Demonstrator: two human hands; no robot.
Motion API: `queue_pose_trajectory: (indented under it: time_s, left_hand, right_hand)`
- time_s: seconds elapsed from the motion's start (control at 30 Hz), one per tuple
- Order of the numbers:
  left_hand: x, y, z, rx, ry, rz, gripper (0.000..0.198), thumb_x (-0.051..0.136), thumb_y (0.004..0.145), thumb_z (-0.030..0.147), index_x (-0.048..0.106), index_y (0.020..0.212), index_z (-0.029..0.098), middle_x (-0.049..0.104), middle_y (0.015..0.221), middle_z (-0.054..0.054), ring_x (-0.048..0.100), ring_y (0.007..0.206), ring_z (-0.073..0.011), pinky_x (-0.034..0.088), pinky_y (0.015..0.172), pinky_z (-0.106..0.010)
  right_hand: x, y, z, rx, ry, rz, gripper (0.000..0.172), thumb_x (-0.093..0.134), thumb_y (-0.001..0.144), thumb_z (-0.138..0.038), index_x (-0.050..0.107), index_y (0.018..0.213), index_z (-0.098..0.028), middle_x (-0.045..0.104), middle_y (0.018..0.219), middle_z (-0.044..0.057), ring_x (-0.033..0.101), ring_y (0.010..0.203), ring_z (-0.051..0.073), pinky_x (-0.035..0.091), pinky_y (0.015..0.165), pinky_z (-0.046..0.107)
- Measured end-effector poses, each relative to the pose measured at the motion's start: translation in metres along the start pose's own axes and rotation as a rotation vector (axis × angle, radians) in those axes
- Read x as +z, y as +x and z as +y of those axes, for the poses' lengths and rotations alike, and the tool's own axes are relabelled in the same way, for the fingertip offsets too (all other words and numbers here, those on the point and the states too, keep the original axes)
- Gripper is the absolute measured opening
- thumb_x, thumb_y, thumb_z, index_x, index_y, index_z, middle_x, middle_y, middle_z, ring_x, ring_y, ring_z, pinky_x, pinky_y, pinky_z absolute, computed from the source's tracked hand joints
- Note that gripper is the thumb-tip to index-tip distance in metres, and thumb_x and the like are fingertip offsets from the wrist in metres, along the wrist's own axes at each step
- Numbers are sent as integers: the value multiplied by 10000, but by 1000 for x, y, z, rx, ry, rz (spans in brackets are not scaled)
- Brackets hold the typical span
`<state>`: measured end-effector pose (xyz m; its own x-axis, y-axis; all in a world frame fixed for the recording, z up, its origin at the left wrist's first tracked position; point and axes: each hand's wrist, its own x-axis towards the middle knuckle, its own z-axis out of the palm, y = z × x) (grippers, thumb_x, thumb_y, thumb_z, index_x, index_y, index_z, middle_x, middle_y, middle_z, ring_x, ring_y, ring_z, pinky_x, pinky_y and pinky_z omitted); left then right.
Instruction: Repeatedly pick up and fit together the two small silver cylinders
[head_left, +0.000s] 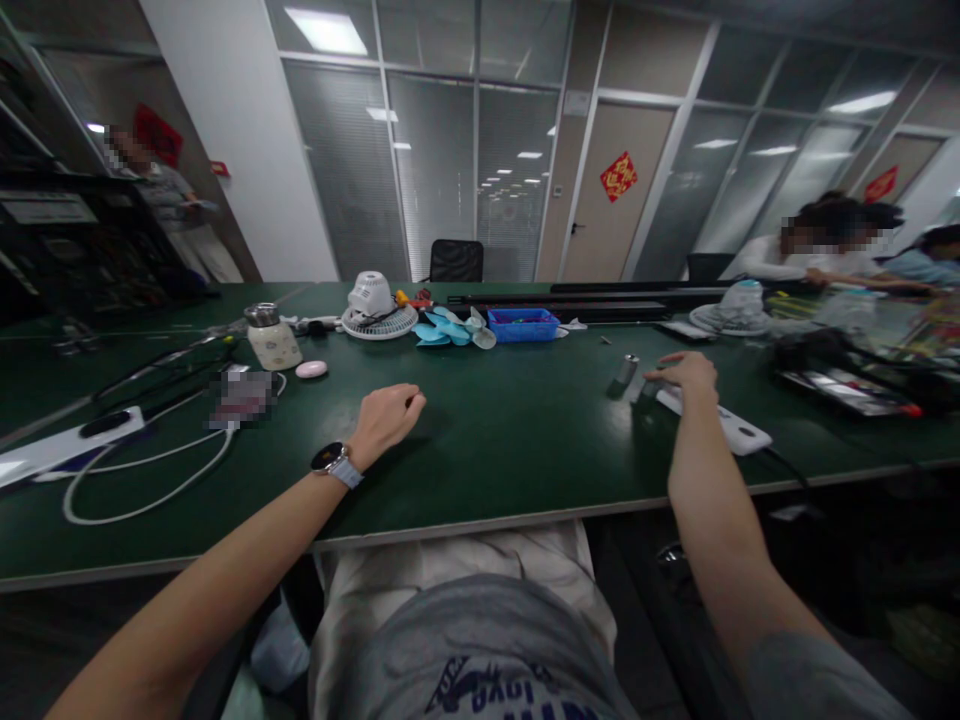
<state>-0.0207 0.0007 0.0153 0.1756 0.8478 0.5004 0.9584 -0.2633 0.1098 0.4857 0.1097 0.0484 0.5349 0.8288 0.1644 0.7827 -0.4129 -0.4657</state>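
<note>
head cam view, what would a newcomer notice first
The eye goes first to the two bare arms reaching over the long dark green table: the left hand loosely curled, a watch on its wrist, and the right hand spread beside a flat white device. At the table's far side, light-blue fan blades lie between a white fan unit and a blue plastic crate.
</note>
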Motion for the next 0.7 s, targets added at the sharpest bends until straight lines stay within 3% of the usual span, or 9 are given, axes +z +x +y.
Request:
queue_pose_trajectory:
  time_s: [0.1, 0.23, 0.4, 0.5, 0.6, 0.7]
  left_hand:
    - [-1, -1, 0, -17, -21, 20, 356, 334, 921, 324, 568, 684, 199, 661, 739, -66, 544, 652, -186, 275, 600, -302]
    - [1, -2, 4, -4, -77, 35, 371, 341, 947, 355, 580, 710, 200, 642, 721, -52, 528, 634, -176, 288, 594, -295]
    - [5, -3, 18, 100, -293, 57, 382, 382, 968, 454, 661, 894, 205, 673, 824, -42, 566, 728, -170, 383, 656, -281]
    - [6, -3, 25, 169, -422, 90, 334, 475, 941, 447, 673, 1071, 212, 702, 963, -55, 590, 861, -186, 445, 746, -301]
    - [6, -2, 26, 192, -498, 111, 295, 551, 907, 421, 700, 1068, 223, 722, 998, -55, 593, 922, -198, 476, 798, -330]
    - [8, 0, 22, 143, -556, 132, 268, 623, 857, 429, 734, 1013, 241, 732, 962, -53, 605, 938, -207, 500, 803, -341]
  right_hand:
    - [-4, -9, -13, -38, -66, -71, 588, 842, 605, -388, 693, 1123, -153, 655, 1187, 183, 626, 1025, 276, 448, 761, 337]
    - [11, -42, -57, -315, -51, -168, 564, 882, 518, -364, 683, 1010, -174, 703, 1014, 96, 659, 925, 242, 477, 750, 303]
    - [60, -131, -134, -819, 324, -376, 558, 851, 573, -377, 599, 1039, -204, 700, 811, -3, 675, 776, 173, 492, 708, 272]
    - [82, -181, -169, -1031, 539, -525, 594, 831, 605, -352, 550, 1109, -211, 690, 783, -21, 679, 749, 157, 492, 691, 257]
    - [92, -210, -186, -1112, 652, -593, 622, 818, 615, -316, 523, 1155, -220, 675, 775, -36, 669, 709, 143, 487, 665, 246]
    - [96, -217, -189, -1119, 707, -592, 643, 821, 608, -326, 516, 1163, -219, 661, 769, -40, 652, 680, 135, 487, 651, 247]
